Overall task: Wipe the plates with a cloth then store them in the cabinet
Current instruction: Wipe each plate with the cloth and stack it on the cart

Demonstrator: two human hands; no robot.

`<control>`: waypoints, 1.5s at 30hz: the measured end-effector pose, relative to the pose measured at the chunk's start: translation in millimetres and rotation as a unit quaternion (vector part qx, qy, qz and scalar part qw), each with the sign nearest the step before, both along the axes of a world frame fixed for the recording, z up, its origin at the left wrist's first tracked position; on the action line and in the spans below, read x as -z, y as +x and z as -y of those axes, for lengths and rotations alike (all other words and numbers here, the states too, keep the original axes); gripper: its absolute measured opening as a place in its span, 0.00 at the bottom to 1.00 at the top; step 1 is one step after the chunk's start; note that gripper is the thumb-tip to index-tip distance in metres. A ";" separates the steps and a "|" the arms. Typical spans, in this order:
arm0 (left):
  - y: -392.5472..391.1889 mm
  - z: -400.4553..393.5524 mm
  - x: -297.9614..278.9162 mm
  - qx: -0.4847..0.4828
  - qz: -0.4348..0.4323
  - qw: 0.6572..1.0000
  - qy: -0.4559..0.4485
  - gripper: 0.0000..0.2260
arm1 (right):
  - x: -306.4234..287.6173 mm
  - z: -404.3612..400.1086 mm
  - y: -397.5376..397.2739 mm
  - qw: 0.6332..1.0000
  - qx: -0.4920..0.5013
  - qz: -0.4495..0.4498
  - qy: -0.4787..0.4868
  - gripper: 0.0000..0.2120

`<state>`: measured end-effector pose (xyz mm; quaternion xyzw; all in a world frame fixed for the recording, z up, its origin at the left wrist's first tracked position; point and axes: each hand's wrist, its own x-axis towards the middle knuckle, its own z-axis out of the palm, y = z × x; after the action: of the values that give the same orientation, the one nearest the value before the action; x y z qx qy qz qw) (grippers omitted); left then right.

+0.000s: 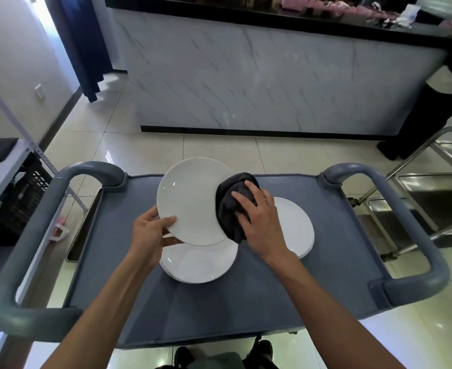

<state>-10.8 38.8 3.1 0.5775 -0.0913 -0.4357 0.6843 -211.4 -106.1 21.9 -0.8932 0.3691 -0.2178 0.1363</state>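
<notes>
Bare forearms reach over the grey cart [326, 262]; the left hand [150, 235] pinches a tilted white plate [190, 201] at its near rim, thumb on top, fingers [171, 241] beneath. Right hand [259, 219] presses a dark cloth [227, 206] onto the plate's right edge, fingers curled over it. Two more plates [198, 262] and [296, 227] lie flat on the cart below.

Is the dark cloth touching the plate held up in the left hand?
Touching. The head view shows the right hand pressing the dark cloth against the raised plate's right edge.
</notes>
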 end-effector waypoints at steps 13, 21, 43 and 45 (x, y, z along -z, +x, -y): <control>-14.1 -6.1 -0.6 0.079 0.047 0.996 0.009 0.19 | -30.8 18.7 38.6 0.999 -0.028 0.015 -0.013 0.22; -20.3 -8.1 -4.1 0.114 0.064 0.991 0.007 0.20 | -27.1 -5.0 59.5 0.994 -0.100 0.019 -0.033 0.25; -9.9 -13.2 -1.3 0.074 0.032 0.997 -0.006 0.24 | 10.0 -40.3 16.3 0.984 -0.177 0.012 0.004 0.26; -10.7 -11.2 -3.3 0.090 0.045 0.995 -0.005 0.23 | 5.9 -39.4 24.1 0.986 -0.166 0.026 -0.004 0.25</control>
<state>-21.6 50.0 6.4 0.5827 -0.1759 -0.4687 0.6402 -187.3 -66.8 16.0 -0.9365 0.2114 -0.2167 0.1769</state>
